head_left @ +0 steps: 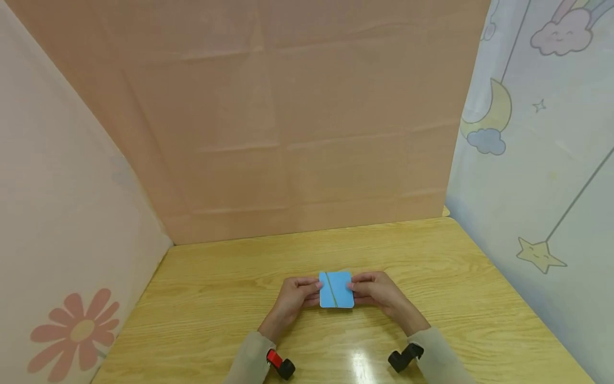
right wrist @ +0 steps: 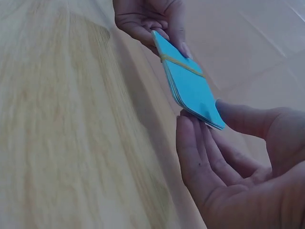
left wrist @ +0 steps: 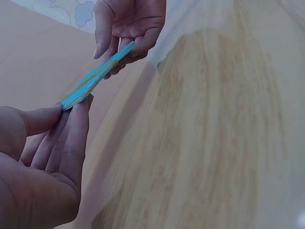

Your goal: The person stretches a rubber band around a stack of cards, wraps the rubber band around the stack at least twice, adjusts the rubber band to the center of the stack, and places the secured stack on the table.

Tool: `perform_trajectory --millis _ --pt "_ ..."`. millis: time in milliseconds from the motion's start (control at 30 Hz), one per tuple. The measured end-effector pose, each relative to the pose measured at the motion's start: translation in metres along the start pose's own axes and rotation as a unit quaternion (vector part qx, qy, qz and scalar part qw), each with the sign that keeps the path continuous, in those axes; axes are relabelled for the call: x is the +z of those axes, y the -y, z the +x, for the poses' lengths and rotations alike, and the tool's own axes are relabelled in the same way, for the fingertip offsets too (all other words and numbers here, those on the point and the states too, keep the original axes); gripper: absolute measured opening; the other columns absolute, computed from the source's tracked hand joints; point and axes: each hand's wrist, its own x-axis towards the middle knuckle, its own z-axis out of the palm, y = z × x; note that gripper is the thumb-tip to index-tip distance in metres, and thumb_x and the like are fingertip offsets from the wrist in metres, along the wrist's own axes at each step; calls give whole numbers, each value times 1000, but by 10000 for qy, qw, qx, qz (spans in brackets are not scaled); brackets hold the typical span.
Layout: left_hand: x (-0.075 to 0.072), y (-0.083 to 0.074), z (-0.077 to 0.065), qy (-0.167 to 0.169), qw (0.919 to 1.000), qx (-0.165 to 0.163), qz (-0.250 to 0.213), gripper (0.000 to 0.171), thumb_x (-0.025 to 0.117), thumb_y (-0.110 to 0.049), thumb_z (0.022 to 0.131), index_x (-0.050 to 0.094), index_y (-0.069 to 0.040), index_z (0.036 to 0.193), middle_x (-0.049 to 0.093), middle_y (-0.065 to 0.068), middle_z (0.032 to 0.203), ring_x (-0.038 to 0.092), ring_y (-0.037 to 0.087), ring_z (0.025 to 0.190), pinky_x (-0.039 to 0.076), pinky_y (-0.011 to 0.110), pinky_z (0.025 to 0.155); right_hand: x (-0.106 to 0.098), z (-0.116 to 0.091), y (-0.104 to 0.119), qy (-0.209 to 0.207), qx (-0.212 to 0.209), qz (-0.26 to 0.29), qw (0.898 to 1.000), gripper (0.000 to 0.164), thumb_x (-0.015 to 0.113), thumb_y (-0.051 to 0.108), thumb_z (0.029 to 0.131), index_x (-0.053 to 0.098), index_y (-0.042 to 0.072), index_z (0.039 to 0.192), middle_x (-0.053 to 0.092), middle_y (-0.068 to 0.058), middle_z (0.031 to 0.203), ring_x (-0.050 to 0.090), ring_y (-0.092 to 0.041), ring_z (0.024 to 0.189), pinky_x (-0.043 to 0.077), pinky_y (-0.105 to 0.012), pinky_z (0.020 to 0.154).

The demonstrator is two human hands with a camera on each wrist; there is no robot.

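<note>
A small stack of blue square cards (head_left: 341,288) with rounded corners is held up over the table, a thin tan rubber band (head_left: 332,290) running slantwise around it. My left hand (head_left: 292,298) pinches its left edge, thumb on the blue face and fingers behind. On the opposite edge my right hand (head_left: 381,292) holds it the same way. Seen from the right wrist, several thin layers show along the edge of the stack (right wrist: 188,86), with the right hand's fingers (right wrist: 200,157) underneath. In the left wrist view the stack (left wrist: 90,81) appears nearly edge-on.
Below lies a light wood-grain table (head_left: 216,320). A creased tan sheet (head_left: 297,133) rises behind it, and printed cloth walls (head_left: 542,176) stand at either side. Both sleeved wrists carry bands with small black devices, the left device (head_left: 286,368) and the right device (head_left: 399,361).
</note>
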Motion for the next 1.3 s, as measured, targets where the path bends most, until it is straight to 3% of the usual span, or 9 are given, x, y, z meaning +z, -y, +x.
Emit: perform_trajectory --millis 300,667,1067,1300 --pt "-6 6 -1 -84 9999 71 134 33 74 -18 100 73 7 122 80 6 100 76 13 83 66 32 82 0 4 12 118 0 -506 9986 50 73 19 100 60 -14 135 76 -17 114 76 -22 98 65 -44 91" --pt "-8 5 -4 -99 9999 -11 -4 33 70 -15 102 69 9 123 80 8 100 78 15 85 67 34 80 4 16 40 249 -365 -1303 9905 48 67 21 104 59 -11 139 70 -26 130 75 -29 109 62 -51 98" --pt "-8 0 -7 -63 9998 33 173 31 73 -19 101 71 6 118 81 8 97 77 15 83 67 35 79 19 40 70 555 -695 -2210 9712 34 70 21 102 71 2 130 73 -16 128 69 -40 123 59 -49 105" --pt "-11 -3 -7 -24 9996 148 229 31 72 -17 101 70 8 119 80 6 93 76 13 79 67 33 76 27 52 84 1069 -814 -2636 9552 32 72 19 101 74 -2 125 77 -16 122 73 -40 113 61 -51 99"
